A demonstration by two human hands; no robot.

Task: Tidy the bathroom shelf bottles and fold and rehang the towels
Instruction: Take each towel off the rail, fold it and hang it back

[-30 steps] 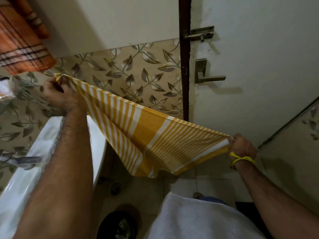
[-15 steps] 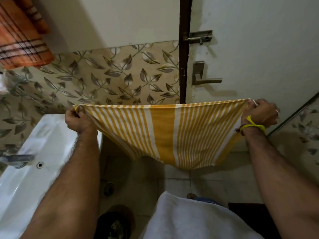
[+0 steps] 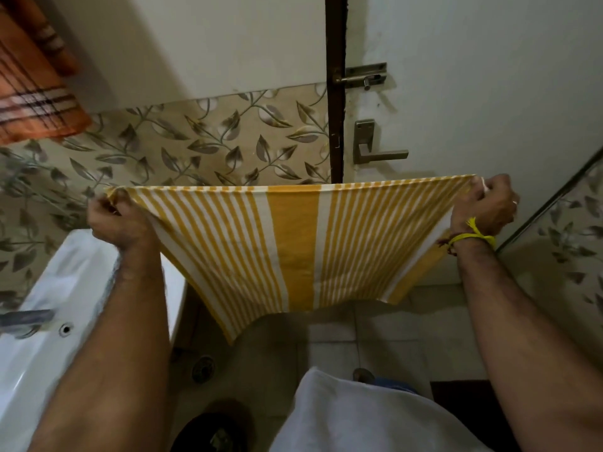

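Yellow striped towel point(image 3: 293, 243) stretched out in front of the door point(image 3: 473, 93), right of the sink point(image 3: 65, 288). Left hand point(image 3: 114, 220) and right hand point(image 3: 483, 203) each pinching a top corner. Best keeping that edge taut and level, then bringing corners together evenly.

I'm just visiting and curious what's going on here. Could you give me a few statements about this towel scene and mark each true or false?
1. Both hands hold the striped yellow towel stretched out by its top edge. True.
2. The left hand is empty. False: it grips the towel's corner.
3. An orange towel hangs at the upper left. True.
4. The right hand has a yellow thread at its wrist. True.
5. The yellow towel lies in the sink. False: it hangs in the air, beside the sink.
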